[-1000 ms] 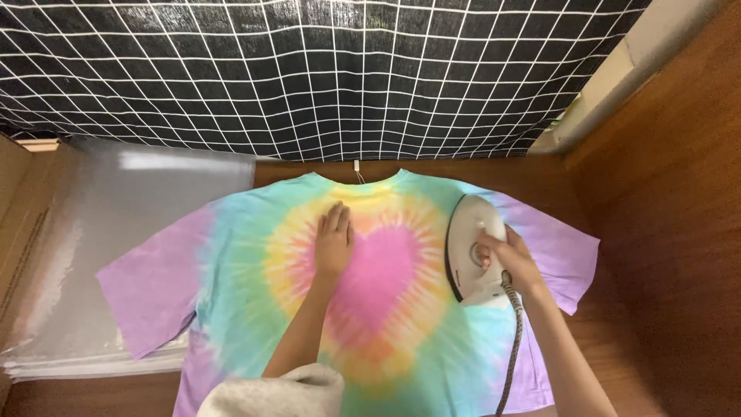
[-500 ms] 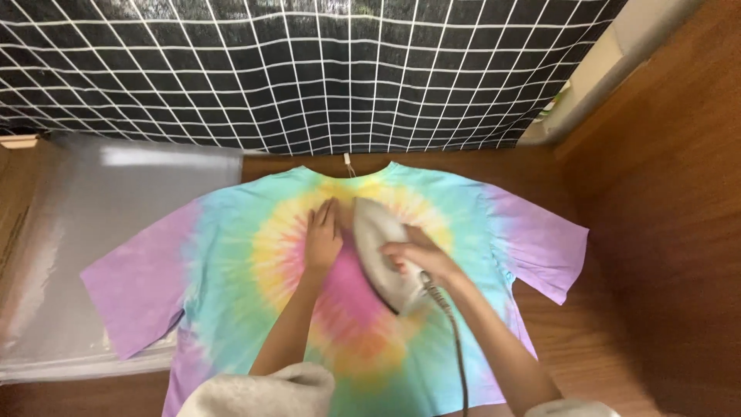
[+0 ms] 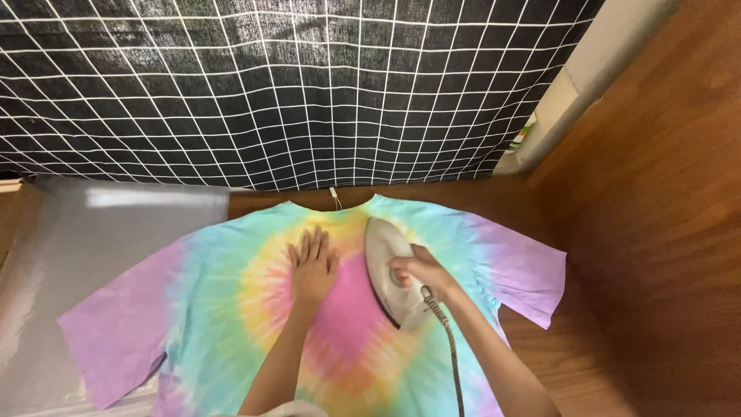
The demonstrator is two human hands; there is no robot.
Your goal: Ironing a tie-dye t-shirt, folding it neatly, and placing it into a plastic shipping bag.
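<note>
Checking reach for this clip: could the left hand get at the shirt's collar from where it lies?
Probably yes: the left hand lies flat on the shirt just below the collar, with bare fabric between; the iron sits to its right.

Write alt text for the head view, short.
A person's right hand holds a white iron on a pastel tie-dye T-shirt spread flat on a wooden surface, while the left hand presses flat on the shirt beside the iron. Behind hangs a black cloth with a white grid; the iron's cord trails toward the camera.

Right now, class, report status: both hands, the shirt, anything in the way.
Left hand flat on tie-dye shirt. Right hand, grip closed on white iron, at shirt's upper chest. Cord trails back along the forearm.
</note>
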